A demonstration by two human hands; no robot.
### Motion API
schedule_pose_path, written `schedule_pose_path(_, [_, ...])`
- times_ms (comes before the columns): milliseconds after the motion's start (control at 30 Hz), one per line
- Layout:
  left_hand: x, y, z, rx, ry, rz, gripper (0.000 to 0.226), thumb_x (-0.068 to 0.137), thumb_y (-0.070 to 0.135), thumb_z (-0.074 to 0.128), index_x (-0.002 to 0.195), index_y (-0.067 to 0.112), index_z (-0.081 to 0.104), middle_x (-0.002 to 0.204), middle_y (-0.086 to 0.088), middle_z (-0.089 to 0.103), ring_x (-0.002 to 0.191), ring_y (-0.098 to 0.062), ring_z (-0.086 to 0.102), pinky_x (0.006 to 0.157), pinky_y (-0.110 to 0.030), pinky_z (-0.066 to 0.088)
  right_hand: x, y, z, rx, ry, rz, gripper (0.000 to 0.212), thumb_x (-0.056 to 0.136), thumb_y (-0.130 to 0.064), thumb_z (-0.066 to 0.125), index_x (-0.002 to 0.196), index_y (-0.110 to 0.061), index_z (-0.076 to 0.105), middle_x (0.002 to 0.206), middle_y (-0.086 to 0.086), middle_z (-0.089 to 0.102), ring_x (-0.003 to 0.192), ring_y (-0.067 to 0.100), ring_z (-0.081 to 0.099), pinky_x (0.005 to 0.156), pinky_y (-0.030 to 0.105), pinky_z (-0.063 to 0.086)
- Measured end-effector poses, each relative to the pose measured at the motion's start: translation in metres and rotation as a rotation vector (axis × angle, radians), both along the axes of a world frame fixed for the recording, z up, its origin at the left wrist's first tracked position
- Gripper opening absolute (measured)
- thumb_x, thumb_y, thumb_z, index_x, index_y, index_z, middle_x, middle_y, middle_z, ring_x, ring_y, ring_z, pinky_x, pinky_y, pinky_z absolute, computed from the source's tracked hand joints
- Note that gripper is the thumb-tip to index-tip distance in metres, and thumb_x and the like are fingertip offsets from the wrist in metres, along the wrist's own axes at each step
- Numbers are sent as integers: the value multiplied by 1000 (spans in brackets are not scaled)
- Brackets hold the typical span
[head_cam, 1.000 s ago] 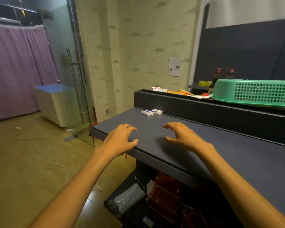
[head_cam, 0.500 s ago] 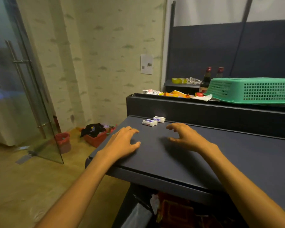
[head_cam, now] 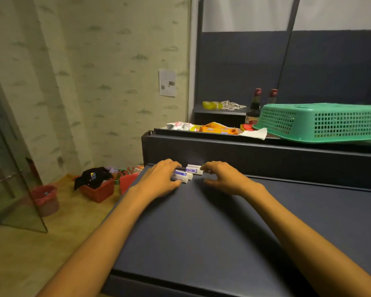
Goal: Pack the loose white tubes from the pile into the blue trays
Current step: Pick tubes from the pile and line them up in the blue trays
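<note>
On the dark counter [head_cam: 201,228], the left hand [head_cam: 159,179] and right hand [head_cam: 225,179] touch the white tubes [head_cam: 189,172] from both sides, each grip with curled fingers; whether they pinch, I cannot tell.

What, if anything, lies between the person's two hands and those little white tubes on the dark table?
Nothing visible. The left hand already has its fingers on the near small white tubes with purple labels, and the right hand touches the end of the farthest one. The dark blue-grey tabletop around them is bare. No blue trays appear in this view.

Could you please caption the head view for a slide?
Left hand and right hand close in on white tubes lying on the dark counter.
</note>
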State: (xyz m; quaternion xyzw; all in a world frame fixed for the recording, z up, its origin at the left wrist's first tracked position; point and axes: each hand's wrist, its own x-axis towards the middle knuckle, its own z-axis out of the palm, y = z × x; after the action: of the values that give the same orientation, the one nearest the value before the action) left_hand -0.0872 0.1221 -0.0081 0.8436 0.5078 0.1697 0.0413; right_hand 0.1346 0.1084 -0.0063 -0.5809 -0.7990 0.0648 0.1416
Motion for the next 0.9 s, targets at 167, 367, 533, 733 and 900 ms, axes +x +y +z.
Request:
schedule_pose_path(167, [1, 22, -5, -42, 14, 12, 40, 85, 34, 69, 123, 26, 57, 121, 4, 58, 106, -12, 56, 93, -32, 50, -8, 29, -4, 28, -83, 85, 38, 92, -30, 62, 128, -20, 55, 123, 1, 57, 108, 16, 53, 89, 32, 49])
schedule_pose_path(367, [-3, 30, -10, -50, 27, -11, 27, 89, 33, 65, 114, 26, 65, 111, 5, 60, 95, -11, 58, 86, -33, 52, -22, 47, -13, 74, -78, 156, 31, 92, -36, 60, 120, -22, 61, 108, -2, 57, 96, 13, 54, 80, 34, 53])
schedule_pose_path(533, [-6, 30, -11, -82, -28, -13, 18, 86, 31, 68, 104, 30, 65, 104, 7, 66, 91, -8, 60, 83, -32, 54, -24, 50, -14, 99, -91, 142, 26, 92, -36, 61, 113, -21, 63, 106, -4, 56, 91, 10, 53, 76, 32, 53])
schedule_pose_path(733, [-6, 23, -4, -25, -69, -32, 24, 80, 26, 75, 99, 30, 62, 102, 7, 59, 92, -10, 54, 79, -26, 48, -16, 38, -11, 4, 31, 32, 18, 91, -31, 64, 107, -24, 59, 104, -2, 64, 89, 14, 61, 79, 36, 56])
schedule_pose_path(900, [-4, 11, 4, -71, -168, -84, 34, 74, 26, 81, 105, 25, 68, 104, 4, 58, 93, -12, 56, 85, -32, 52, 3, 8, 2, 17, 349, -50, 16, 88, -22, 69, 103, -23, 64, 92, -9, 62, 80, 5, 59, 62, 10, 44])
